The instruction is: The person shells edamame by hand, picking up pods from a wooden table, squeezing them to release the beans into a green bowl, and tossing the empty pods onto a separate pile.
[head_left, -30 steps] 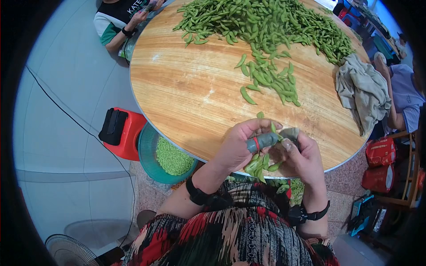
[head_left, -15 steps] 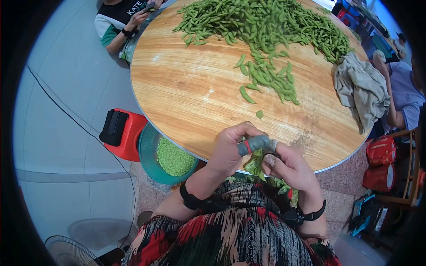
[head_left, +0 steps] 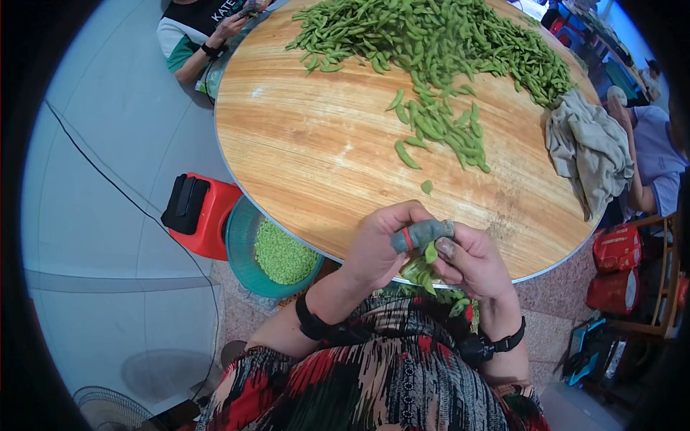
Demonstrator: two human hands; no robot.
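Over the table's near edge, my left hand (head_left: 381, 244) is closed, with a grey finger cover (head_left: 424, 235) held on by a red band. Crumpled green soybean pods (head_left: 415, 271) show below its fingers. Close against it, my right hand (head_left: 476, 264) pinches a soybean pod (head_left: 431, 253) between thumb and fingers. Beyond the hands lies a loose group of whole soybean pods (head_left: 449, 133), and farther back spreads a large heap of pods (head_left: 402, 36). A teal basket (head_left: 237, 251) with shelled green beans (head_left: 282, 255) stands below the table on my left.
The round wooden table (head_left: 287, 151) fills the middle. A beige cloth (head_left: 586, 147) lies at its right edge. Beside the basket is a red container (head_left: 215, 223). One person (head_left: 198, 36) sits at the far left, another (head_left: 658, 154) at the right. A fan (head_left: 108, 409) stands lower left.
My right thumb has shifted up against the left hand's covered finger, and a pod now shows upright between the hands. The whole view has shifted slightly.
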